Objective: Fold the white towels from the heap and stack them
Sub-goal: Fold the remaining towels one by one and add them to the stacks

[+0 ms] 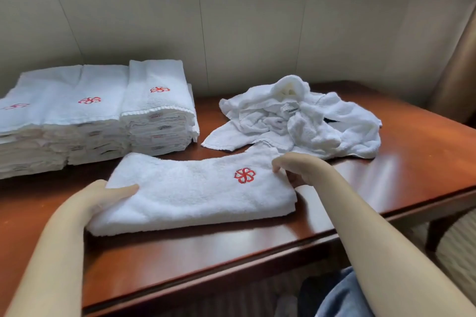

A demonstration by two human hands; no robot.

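A white towel (pixel 195 193) with a red flower emblem lies folded into a long strip on the wooden table (pixel 412 167) in front of me. My left hand (pixel 108 194) grips its left end, thumb on top. My right hand (pixel 296 168) pinches its right end near the emblem. Behind it on the right sits the heap of crumpled white towels (pixel 304 118). At the back left stand three stacks of folded towels (pixel 103 113), side by side, each with the red emblem on top.
A panelled wall runs close behind the table. The table's front edge crosses the lower part of the view, and its right edge drops off beyond the heap. A chair leg (pixel 435 234) and patterned carpet show at the right.
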